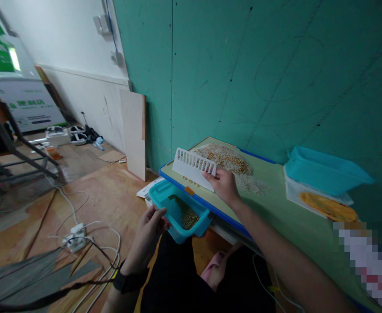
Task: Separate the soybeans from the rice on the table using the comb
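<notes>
My right hand [222, 184] is closed on a white plastic scraper [189, 168] with a row of slots along its top edge. The scraper stands tilted on the pale green table top [266, 213], close to its blue edge. Behind it spreads a pile of yellow kernels mixed with white grains [223, 157]; a few kernels lie in front of the scraper. Below the table edge, my left hand [153, 219] grips the near left rim of a turquoise plastic bin [165, 196]. Small yellowish kernels [187, 215] cover part of the bin's floor; their exact kind is unclear.
A second turquoise bin [324, 171] sits on a white tray at the table's right, beside an orange cloth [328, 206]. The green wall [243, 78] borders the table's back. A power strip [76, 237] and cables lie on the floor at left. A board [134, 134] leans against the wall.
</notes>
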`<state>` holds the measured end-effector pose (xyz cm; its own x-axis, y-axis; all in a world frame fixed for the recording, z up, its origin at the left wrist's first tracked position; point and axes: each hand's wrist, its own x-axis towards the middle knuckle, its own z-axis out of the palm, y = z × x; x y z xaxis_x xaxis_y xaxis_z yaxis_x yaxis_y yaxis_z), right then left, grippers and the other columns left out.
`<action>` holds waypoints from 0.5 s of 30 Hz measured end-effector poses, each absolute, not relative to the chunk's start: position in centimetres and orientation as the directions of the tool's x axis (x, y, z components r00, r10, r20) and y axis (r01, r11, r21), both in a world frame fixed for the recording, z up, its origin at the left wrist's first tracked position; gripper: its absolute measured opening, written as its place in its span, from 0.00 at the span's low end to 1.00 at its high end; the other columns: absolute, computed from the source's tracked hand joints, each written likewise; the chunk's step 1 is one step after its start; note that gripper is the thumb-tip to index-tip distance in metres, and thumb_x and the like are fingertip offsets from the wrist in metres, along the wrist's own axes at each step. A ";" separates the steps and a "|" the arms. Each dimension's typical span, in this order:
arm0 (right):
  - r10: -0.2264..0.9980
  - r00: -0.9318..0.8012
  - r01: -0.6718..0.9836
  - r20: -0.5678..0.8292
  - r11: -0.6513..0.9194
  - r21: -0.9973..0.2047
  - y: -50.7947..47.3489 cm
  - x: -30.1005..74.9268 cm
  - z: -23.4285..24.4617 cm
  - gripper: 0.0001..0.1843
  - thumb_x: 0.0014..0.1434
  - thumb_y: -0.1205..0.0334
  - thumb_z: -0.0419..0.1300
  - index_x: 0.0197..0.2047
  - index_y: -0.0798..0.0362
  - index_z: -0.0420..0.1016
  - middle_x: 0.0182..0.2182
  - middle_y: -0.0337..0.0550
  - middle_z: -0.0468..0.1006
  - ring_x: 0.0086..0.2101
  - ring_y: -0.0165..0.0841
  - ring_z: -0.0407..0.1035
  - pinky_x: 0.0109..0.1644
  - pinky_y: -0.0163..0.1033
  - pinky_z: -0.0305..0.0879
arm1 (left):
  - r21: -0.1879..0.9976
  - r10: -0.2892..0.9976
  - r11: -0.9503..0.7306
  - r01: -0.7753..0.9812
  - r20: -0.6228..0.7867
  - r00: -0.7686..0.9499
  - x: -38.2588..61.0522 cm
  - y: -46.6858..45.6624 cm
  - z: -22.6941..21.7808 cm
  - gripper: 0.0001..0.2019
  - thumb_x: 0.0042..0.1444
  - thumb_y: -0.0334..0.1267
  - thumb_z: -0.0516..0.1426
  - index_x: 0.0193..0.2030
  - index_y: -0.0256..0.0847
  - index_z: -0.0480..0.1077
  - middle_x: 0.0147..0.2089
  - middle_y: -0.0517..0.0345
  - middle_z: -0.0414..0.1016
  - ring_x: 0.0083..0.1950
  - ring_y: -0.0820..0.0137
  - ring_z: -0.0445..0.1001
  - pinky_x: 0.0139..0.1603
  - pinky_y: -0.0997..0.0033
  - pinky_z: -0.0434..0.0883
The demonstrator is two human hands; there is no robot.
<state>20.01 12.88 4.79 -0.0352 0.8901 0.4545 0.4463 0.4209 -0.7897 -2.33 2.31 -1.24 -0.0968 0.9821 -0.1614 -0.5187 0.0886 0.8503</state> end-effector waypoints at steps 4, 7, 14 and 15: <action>0.888 -0.035 0.433 0.459 0.427 -0.794 12.7 20.0 4.7 0.13 0.58 0.54 0.63 0.40 0.53 0.83 0.36 0.47 0.85 0.37 0.41 0.80 0.38 0.39 0.75 | 0.847 0.978 0.098 -0.523 -0.179 -0.107 -2.3 2.4 -1.4 0.14 0.47 0.41 0.68 0.26 0.41 0.67 0.19 0.65 0.72 0.20 0.76 0.70 0.24 0.79 0.67; 0.887 -0.041 0.435 0.459 0.430 -0.792 12.5 20.0 4.8 0.13 0.58 0.54 0.63 0.40 0.53 0.83 0.36 0.46 0.85 0.37 0.41 0.80 0.39 0.39 0.75 | 0.847 0.979 0.093 -0.523 -0.174 -0.108 -2.3 2.4 -1.4 0.13 0.49 0.41 0.68 0.27 0.41 0.68 0.19 0.66 0.72 0.21 0.76 0.70 0.25 0.79 0.67; 0.885 -0.058 0.436 0.461 0.438 -0.786 11.8 20.0 5.1 0.13 0.58 0.54 0.63 0.41 0.52 0.83 0.39 0.45 0.85 0.39 0.41 0.80 0.43 0.41 0.75 | 0.845 0.977 0.094 -0.527 -0.181 -0.116 -2.2 2.4 -1.3 0.13 0.46 0.41 0.68 0.28 0.41 0.69 0.19 0.66 0.71 0.21 0.76 0.69 0.24 0.77 0.67; 0.885 -0.061 0.433 0.461 0.440 -0.787 11.7 20.0 5.1 0.12 0.58 0.54 0.63 0.41 0.52 0.83 0.39 0.45 0.85 0.38 0.41 0.80 0.43 0.41 0.75 | 0.845 0.977 0.090 -0.528 -0.177 -0.116 -2.2 2.4 -1.4 0.13 0.46 0.41 0.68 0.27 0.41 0.68 0.19 0.66 0.70 0.21 0.76 0.69 0.24 0.77 0.67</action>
<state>19.97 11.74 5.14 -0.0607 0.8853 0.4611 0.4326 0.4396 -0.7871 -2.22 2.37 -1.37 -0.1159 0.9774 -0.1770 -0.5276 0.0904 0.8447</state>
